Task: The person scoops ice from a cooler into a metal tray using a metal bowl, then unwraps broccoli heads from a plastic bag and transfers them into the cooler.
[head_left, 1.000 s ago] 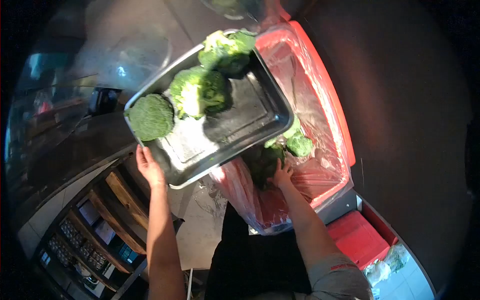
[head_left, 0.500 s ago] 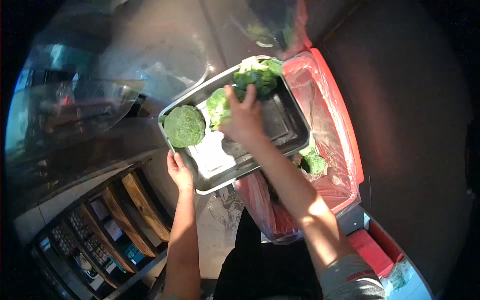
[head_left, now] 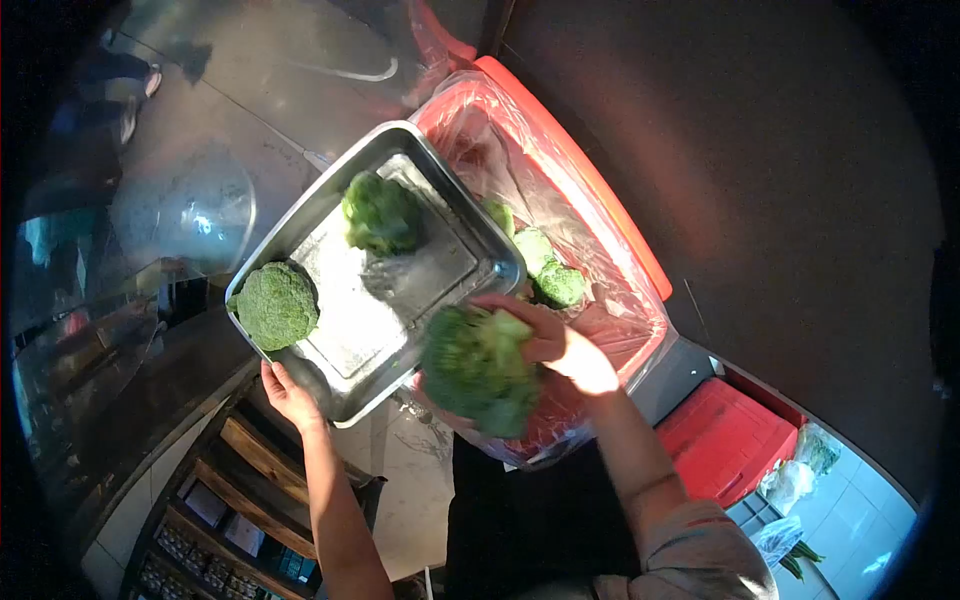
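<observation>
My left hand grips the near-left rim of a metal tray, thumb over the edge. One round broccoli head sits in the tray's left corner, and a second broccoli head lies near the far side. My right hand is closed around a large broccoli head, its cut stem toward my palm. That head is held over the tray's near-right edge, partly above a red bin lined with clear plastic. More broccoli lies inside the bin, partly hidden by the tray and my hand.
Right of my body stands a red box, with plastic-bagged greens beside it. Wooden slats rise at lower left. A dark panel borders the bin on the right. Someone's feet show at upper left.
My right hand has come back from over the tray toward my body, now holding a broccoli head. Two heads remain visible in the tray. The tray and the view have shifted and turned.
</observation>
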